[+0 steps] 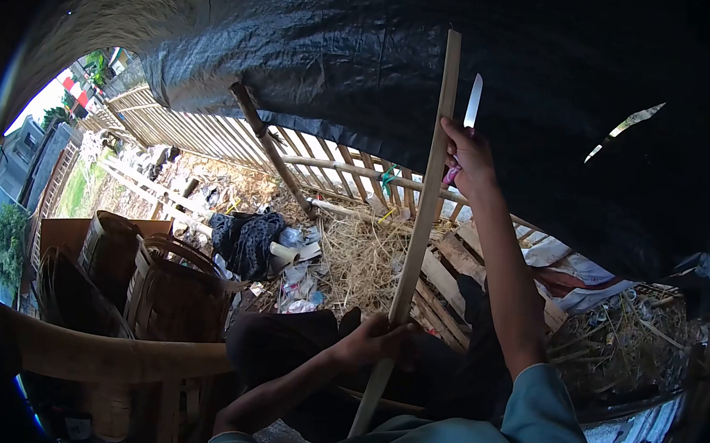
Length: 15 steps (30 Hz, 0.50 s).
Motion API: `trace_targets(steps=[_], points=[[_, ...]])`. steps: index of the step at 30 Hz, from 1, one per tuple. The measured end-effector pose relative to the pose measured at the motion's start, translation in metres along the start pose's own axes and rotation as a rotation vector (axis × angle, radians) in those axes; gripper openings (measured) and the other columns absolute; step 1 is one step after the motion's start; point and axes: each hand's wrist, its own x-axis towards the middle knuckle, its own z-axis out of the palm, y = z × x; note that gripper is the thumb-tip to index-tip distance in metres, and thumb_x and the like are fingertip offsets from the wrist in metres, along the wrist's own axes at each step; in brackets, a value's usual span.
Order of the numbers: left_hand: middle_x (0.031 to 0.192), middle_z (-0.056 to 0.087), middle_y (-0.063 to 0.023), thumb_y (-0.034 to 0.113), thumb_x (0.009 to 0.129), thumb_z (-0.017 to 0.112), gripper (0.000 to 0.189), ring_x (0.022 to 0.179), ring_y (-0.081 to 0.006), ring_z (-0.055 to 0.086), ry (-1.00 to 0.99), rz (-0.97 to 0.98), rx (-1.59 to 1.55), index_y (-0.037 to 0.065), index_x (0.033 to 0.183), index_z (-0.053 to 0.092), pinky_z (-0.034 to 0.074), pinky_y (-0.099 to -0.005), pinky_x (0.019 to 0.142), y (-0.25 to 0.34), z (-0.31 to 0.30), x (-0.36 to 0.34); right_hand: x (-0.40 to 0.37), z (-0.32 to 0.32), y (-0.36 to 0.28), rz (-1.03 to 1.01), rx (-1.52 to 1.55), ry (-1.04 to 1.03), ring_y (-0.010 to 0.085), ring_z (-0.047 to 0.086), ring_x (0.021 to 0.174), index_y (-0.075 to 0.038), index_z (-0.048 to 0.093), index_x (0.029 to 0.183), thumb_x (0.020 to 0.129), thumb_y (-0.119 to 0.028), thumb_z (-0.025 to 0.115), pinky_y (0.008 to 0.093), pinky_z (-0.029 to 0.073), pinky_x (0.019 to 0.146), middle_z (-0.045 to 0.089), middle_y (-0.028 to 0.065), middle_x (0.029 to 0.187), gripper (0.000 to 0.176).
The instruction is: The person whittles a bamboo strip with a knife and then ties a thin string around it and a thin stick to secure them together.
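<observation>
A long, pale bamboo strip [421,234] runs steeply upward in front of me, from my lap to above my right hand. Low on the strip, my left hand [375,342] is wrapped round it, close over my dark-clothed knee. My right hand [471,157] is raised on an outstretched arm and closed on the pink handle of a knife [474,102]. The knife's bright blade points up beside the strip. The thumb of that hand lies right at the strip's edge.
Woven bamboo baskets [177,291] and a thick bamboo pole [115,353] are at my left. A black tarp [317,62] hangs overhead, with a slatted fence [212,139] behind. Straw [360,259], planks [451,257] and litter cover the ground ahead.
</observation>
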Motion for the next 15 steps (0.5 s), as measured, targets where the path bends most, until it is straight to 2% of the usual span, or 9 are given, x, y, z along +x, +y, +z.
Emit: trace_targets(steps=[3,4,5,7,8,9,11,14,15], points=[[0.061,0.055,-0.0024,0.026,0.098,0.047,0.03,0.052,-0.0104,0.055,0.192,-0.003,0.052,0.0,0.086,0.055,0.051,-0.0271,0.055,-0.008,-0.008,0.001,-0.004,0.003,0.007,-0.005,-0.213,-0.029,0.0018,0.039,0.048,-0.012,0.057,0.077,0.085,-0.028,0.07,0.0205,0.028,0.042,0.044,-0.0062,0.059,0.022],[0.055,0.046,0.0022,0.025,0.097,0.049,0.028,0.045,-0.0065,0.046,0.21,0.095,-0.037,0.002,0.084,0.053,0.046,-0.0244,0.047,-0.009,-0.012,0.003,-0.008,0.009,0.01,-0.028,-0.358,-0.038,0.0035,0.042,0.05,-0.01,0.059,0.08,0.087,-0.035,0.063,0.0219,0.031,0.045,0.046,-0.0047,0.059,0.026],[0.055,0.043,0.004,0.025,0.097,0.049,0.026,0.045,-0.0049,0.044,0.229,0.153,-0.097,0.003,0.086,0.054,0.04,-0.0216,0.044,-0.006,-0.016,0.004,-0.015,0.015,0.013,-0.055,-0.501,-0.052,0.0052,0.045,0.052,-0.009,0.06,0.083,0.089,-0.041,0.057,0.0234,0.035,0.048,0.048,-0.0032,0.059,0.033],[0.056,0.043,0.0045,0.025,0.097,0.049,0.025,0.045,-0.0033,0.043,0.374,0.153,0.01,0.003,0.087,0.055,0.039,-0.0201,0.044,0.009,-0.02,0.002,-0.032,0.029,0.018,-0.125,-0.783,-0.085,0.0085,0.052,0.056,-0.006,0.063,0.088,0.093,-0.053,0.045,0.0262,0.042,0.054,0.053,-0.0003,0.058,0.051],[0.059,0.043,0.0049,0.025,0.097,0.049,0.024,0.047,-0.0022,0.042,0.406,0.18,0.022,0.002,0.092,0.055,0.037,-0.0193,0.043,0.013,-0.022,0.0,-0.034,0.027,0.031,-0.15,-0.855,-0.167,0.0143,0.057,0.062,-0.001,0.063,0.091,0.095,-0.055,0.035,0.03,0.045,0.063,0.057,0.0037,0.062,0.061],[0.06,0.043,0.0051,0.025,0.097,0.049,0.023,0.048,-0.0022,0.041,0.426,0.202,-0.01,0.002,0.094,0.054,0.036,-0.0193,0.043,0.016,-0.025,0.0,-0.039,0.027,0.037,-0.19,-0.901,-0.259,0.0149,0.057,0.061,-0.001,0.062,0.083,0.097,-0.045,0.039,0.0307,0.044,0.061,0.054,0.0052,0.061,0.051],[0.063,0.043,0.0054,0.025,0.097,0.048,0.023,0.049,-0.0022,0.04,0.467,0.237,-0.078,0.002,0.098,0.054,0.034,-0.0193,0.043,0.019,-0.029,0.0,-0.057,0.031,0.043,-0.283,-0.989,-0.426,0.0209,0.059,0.061,-0.001,0.058,0.084,0.097,-0.033,0.044,0.0345,0.044,0.06,0.055,0.0093,0.062,0.038],[0.066,0.042,0.0054,0.025,0.098,0.048,0.025,0.052,-0.002,0.038,0.471,0.354,-0.035,0.001,0.106,0.053,0.031,-0.0195,0.043,0.019,-0.037,-0.002,-0.096,0.05,0.022,-0.419,-1.367,-0.601,0.0282,0.061,0.065,-0.003,0.054,0.087,0.095,-0.027,0.049,0.0398,0.045,0.059,0.057,0.0127,0.066,0.026],[0.066,0.042,0.0054,0.024,0.098,0.048,0.026,0.052,-0.002,0.037,0.484,0.385,-0.004,0.001,0.106,0.053,0.031,-0.0195,0.044,0.019,-0.039,-0.002,-0.101,0.049,0.025,-0.437,-1.381,-0.614,0.0299,0.061,0.066,-0.004,0.054,0.089,0.095,-0.028,0.05,0.0409,0.045,0.059,0.057,0.013,0.067,0.025]])
